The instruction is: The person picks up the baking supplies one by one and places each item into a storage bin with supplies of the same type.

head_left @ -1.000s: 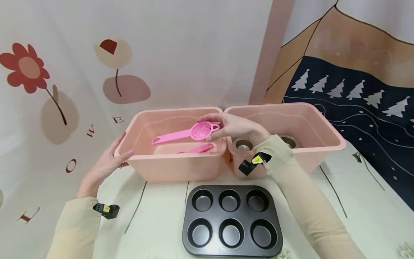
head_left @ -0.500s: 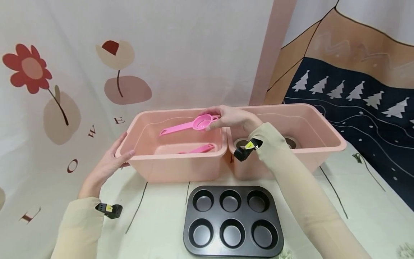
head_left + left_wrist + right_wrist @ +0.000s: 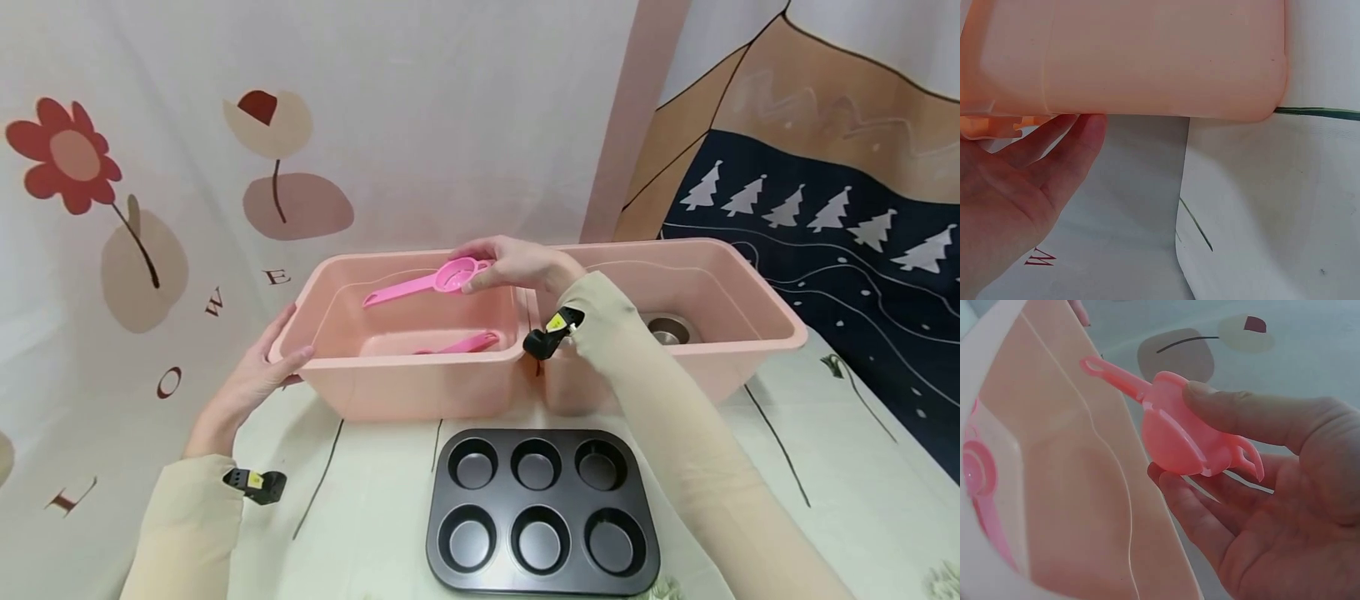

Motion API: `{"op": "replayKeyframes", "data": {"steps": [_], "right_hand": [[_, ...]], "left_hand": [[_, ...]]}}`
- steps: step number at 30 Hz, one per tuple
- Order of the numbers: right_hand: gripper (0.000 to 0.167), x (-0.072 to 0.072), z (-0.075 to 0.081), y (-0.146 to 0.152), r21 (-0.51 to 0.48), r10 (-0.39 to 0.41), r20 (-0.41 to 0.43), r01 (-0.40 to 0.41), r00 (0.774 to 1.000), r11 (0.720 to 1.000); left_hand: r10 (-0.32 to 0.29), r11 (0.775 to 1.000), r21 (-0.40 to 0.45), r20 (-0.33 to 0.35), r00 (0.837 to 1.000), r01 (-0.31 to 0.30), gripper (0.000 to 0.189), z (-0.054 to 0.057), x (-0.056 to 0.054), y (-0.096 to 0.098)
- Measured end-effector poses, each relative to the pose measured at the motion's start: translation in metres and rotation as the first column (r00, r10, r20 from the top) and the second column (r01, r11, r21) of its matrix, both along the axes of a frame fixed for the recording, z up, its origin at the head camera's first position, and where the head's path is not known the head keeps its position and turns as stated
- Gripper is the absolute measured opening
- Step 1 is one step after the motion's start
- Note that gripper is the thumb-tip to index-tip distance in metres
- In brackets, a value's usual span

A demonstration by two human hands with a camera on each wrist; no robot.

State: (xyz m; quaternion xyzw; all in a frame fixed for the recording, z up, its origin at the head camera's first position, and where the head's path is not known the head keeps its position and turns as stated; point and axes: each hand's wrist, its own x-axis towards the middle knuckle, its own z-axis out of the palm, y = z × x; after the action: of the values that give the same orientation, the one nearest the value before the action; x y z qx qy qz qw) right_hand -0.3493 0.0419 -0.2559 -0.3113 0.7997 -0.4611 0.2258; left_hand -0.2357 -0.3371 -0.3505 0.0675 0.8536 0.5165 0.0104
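Observation:
My right hand [image 3: 517, 265] pinches a pink egg separator [image 3: 455, 274] by its round cup, thumb on one side and fingertips on the other. Its long slotted handle [image 3: 1119, 378] points left, above the inside of the left pink bin [image 3: 405, 387]. The left hand [image 3: 251, 379] holds that bin by its left end, with the thumb at the front corner and the fingers along the end wall. Inside the bin lies a second pink utensil [image 3: 468, 342]; a round cup on it [image 3: 982, 467] shows in the right wrist view.
A matching pink bin [image 3: 738, 367] stands against the right side of the first, with a round metal tin [image 3: 667, 330] inside. In front of both, a dark muffin pan [image 3: 542, 492] with several cups lies on the pale cloth [image 3: 360, 500]. A printed curtain [image 3: 465, 125] hangs behind.
The right hand has lifted the egg separator higher and a little away from me, now more clear of the bin floor. The left hand stays on the bin's end.

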Motion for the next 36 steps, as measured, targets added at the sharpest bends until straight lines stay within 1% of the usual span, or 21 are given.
{"op": "replayKeyframes", "data": {"steps": [6, 10, 13, 18, 21, 24, 28, 30, 32, 36], "right_hand": [[0.057, -0.004, 0.001, -0.006, -0.02, -0.019, 0.018, 0.02, 1.0, 1.0], [0.058, -0.008, 0.003, -0.01, -0.019, -0.02, 0.038, 0.021, 0.999, 1.0], [0.058, -0.013, 0.004, -0.014, -0.027, -0.042, 0.056, 0.044, 0.998, 0.999], [0.059, -0.025, 0.003, -0.02, -0.085, -0.083, 0.086, 0.091, 0.993, 0.992], [0.061, -0.031, 0.0, -0.023, -0.108, -0.087, 0.1, 0.098, 0.991, 0.989], [0.062, -0.037, -0.003, -0.027, -0.101, -0.084, 0.089, 0.093, 0.992, 0.99], [0.061, -0.042, -0.005, -0.033, -0.102, -0.072, 0.069, 0.079, 0.995, 0.992], [0.062, -0.044, -0.006, -0.036, -0.12, -0.069, 0.079, 0.078, 0.994, 0.99], [0.062, -0.044, -0.01, -0.04, -0.146, -0.066, 0.107, 0.081, 0.992, 0.986], [0.063, -0.043, -0.02, -0.044, -0.147, -0.062, 0.129, 0.081, 0.99, 0.986]], "left_hand": [[0.0, 1.0, -0.005, -0.011, 1.0, 0.0, 0.082, -0.003, 0.0, 0.001], [0.002, 1.0, -0.005, 0.009, 1.0, -0.002, 0.082, -0.003, 0.002, 0.001], [0.009, 1.0, -0.003, 0.015, 1.0, -0.009, 0.082, -0.003, 0.003, 0.001], [0.015, 1.0, -0.005, 0.01, 1.0, -0.015, 0.081, 0.002, 0.004, 0.0], [0.01, 1.0, -0.004, 0.023, 1.0, -0.01, 0.081, 0.003, 0.003, 0.001], [0.0, 1.0, 0.014, 0.034, 0.999, -0.001, 0.082, 0.003, 0.002, 0.002], [-0.005, 0.999, 0.031, 0.029, 1.0, 0.004, 0.083, 0.002, 0.0, 0.002], [-0.005, 0.999, 0.036, 0.022, 1.0, 0.004, 0.083, 0.001, 0.0, 0.001], [-0.001, 0.999, 0.043, 0.016, 1.0, 0.0, 0.082, 0.001, 0.0, 0.001], [0.002, 0.998, 0.062, 0.011, 1.0, -0.002, 0.083, 0.0, 0.001, 0.002]]}}
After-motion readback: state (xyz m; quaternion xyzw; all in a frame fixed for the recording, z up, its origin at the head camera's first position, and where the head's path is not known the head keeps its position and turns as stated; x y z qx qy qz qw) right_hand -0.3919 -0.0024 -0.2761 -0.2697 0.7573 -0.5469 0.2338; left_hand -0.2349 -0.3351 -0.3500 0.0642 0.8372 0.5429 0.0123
